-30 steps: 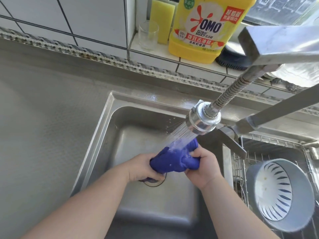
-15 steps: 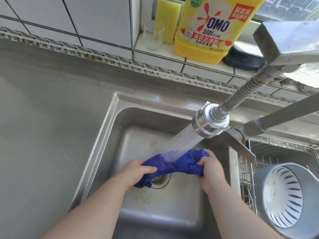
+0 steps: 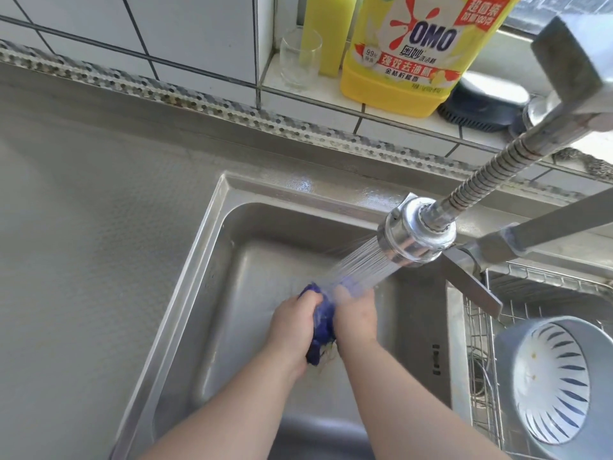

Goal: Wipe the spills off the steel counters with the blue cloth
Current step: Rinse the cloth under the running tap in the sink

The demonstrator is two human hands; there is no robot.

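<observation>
The blue cloth [image 3: 321,322] is bunched into a narrow wad, pressed between my left hand [image 3: 292,323] and my right hand [image 3: 356,318] over the steel sink basin [image 3: 212,277]. Both hands grip it tightly, palms facing each other. Water sprays from the faucet spray head [image 3: 416,237] down onto the cloth's top and my right knuckles. Most of the cloth is hidden between my hands. The steel counter [image 3: 86,247] stretches to the left of the sink.
A yellow detergent bottle [image 3: 414,48], a glass [image 3: 300,59], a yellow sponge [image 3: 328,31] and a dark brush [image 3: 477,104] stand on the tiled ledge behind. A wire rack [image 3: 481,360] in the right basin holds a grey-blue bowl [image 3: 557,386]. The faucet hose crosses the upper right.
The cloth was stretched sideways between my hands half a second ago. My hands have come together and squeezed it into a tight upright wad under the spray.
</observation>
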